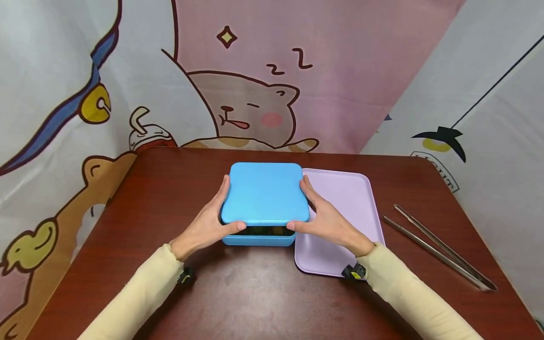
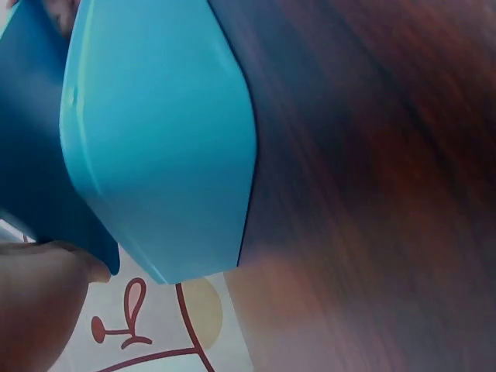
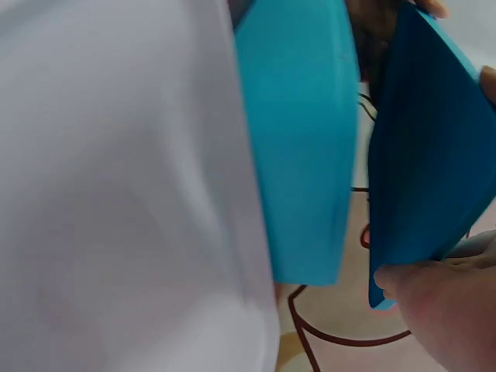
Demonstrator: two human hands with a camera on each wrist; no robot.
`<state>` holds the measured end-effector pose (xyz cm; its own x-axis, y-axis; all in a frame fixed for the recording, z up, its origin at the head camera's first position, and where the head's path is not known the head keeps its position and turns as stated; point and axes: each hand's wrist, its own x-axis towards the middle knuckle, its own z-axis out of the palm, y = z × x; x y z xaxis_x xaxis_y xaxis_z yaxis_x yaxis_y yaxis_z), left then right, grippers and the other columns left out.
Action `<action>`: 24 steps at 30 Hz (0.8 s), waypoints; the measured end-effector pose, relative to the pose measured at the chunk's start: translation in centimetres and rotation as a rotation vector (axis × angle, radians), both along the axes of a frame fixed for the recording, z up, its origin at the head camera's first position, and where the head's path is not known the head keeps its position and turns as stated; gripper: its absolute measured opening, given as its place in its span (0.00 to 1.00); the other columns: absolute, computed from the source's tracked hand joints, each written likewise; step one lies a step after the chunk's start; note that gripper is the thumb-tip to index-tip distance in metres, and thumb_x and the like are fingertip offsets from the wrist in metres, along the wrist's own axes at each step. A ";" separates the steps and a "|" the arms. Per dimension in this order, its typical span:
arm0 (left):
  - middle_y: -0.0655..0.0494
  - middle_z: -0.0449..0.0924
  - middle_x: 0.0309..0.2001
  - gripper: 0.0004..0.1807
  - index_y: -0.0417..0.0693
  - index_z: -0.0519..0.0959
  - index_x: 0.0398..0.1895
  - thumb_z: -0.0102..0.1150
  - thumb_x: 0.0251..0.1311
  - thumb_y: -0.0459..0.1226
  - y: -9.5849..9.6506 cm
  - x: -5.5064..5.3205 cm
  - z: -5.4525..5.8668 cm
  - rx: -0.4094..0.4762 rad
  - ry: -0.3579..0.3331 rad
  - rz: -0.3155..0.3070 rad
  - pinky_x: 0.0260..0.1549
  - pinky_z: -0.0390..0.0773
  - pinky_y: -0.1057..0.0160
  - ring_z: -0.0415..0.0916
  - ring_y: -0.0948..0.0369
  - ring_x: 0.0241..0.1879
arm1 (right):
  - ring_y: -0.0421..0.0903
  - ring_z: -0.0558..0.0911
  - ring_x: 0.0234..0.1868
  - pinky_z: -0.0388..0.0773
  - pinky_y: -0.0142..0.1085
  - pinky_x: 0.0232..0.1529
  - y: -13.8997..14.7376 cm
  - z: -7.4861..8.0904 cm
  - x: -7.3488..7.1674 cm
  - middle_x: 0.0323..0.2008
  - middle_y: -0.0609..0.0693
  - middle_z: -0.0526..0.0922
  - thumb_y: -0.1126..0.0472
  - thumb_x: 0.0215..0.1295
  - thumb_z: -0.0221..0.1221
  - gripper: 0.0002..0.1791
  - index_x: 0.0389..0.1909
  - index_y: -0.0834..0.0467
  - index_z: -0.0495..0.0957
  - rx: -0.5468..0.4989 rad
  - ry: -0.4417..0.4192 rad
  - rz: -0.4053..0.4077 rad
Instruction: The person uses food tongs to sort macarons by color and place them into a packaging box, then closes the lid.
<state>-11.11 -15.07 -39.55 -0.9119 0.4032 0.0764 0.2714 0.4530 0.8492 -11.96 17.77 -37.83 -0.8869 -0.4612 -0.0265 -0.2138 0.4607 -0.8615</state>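
Note:
Both hands hold a blue lid by its left and right sides, just above a blue box. My left hand has its thumb at the lid's near edge and its fingers along the left side. The right hand grips the opposite side the same way. Through the gap at the front, dark contents show, too shaded to make out. In the left wrist view the box stands on the table with the lid apart from it. The right wrist view shows the lid's underside raised and tilted.
A pale purple tray lies right of the box, partly under the right forearm. Metal tongs rest spread farther right on the brown table. A printed cartoon cloth hangs behind the table.

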 end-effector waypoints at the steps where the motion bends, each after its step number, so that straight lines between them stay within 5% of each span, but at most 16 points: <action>1: 0.64 0.27 0.84 0.68 0.57 0.33 0.85 0.70 0.56 0.64 -0.1 0.0 0.0 0.004 -0.003 -0.002 0.74 0.47 0.35 0.34 0.53 0.83 | 0.48 0.39 0.83 0.47 0.56 0.78 -0.1 -0.2 0.1 0.83 0.44 0.32 0.44 0.59 0.74 0.66 0.84 0.58 0.39 0.017 0.010 0.006; 9: 0.58 0.27 0.84 0.70 0.51 0.35 0.86 0.80 0.54 0.50 -0.6 0.0 -0.2 -0.070 0.009 -0.020 0.74 0.49 0.37 0.36 0.52 0.82 | 0.51 0.40 0.83 0.47 0.55 0.78 -0.6 -1.4 0.3 0.83 0.49 0.30 0.42 0.55 0.77 0.69 0.83 0.61 0.40 0.111 0.054 0.034; 24: 0.49 0.26 0.84 0.70 0.51 0.37 0.86 0.81 0.52 0.49 -0.9 0.0 -0.8 -0.137 -0.041 -0.028 0.72 0.56 0.36 0.41 0.44 0.81 | 0.55 0.45 0.82 0.54 0.55 0.76 -1.3 -1.8 0.2 0.83 0.56 0.32 0.40 0.55 0.76 0.69 0.83 0.63 0.41 0.188 0.059 0.070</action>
<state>-11.11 -16.00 -40.35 -0.9013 0.4329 -0.0182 0.2521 0.5581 0.7906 -11.74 16.44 -39.67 -0.8557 -0.5132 -0.0668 -0.2981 0.5942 -0.7470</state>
